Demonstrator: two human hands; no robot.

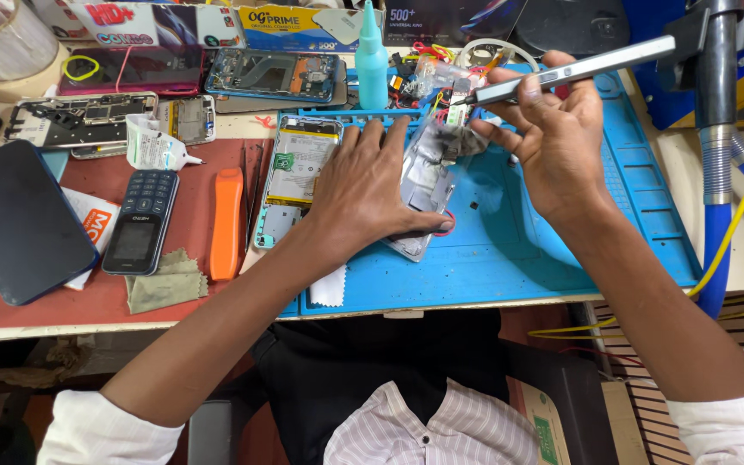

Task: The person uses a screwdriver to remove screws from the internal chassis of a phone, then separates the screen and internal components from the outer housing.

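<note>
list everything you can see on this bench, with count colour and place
work mat: 1, blue, centre right
red mat: 1, left
opened phone: 1, battery showing, beside left hand
clear phone part: 1, under left hand
keypad phone: 1, dark, red mat
dark phone: 1, face down, far left
pry tool: 1, orange, red mat
cloth: 1, olive, front left
bottle: 1, teal, rear centre
glue tube: 1, white, rear left
left hand: flat, pressing
right hand: holds grey pen-shaped driver
</note>
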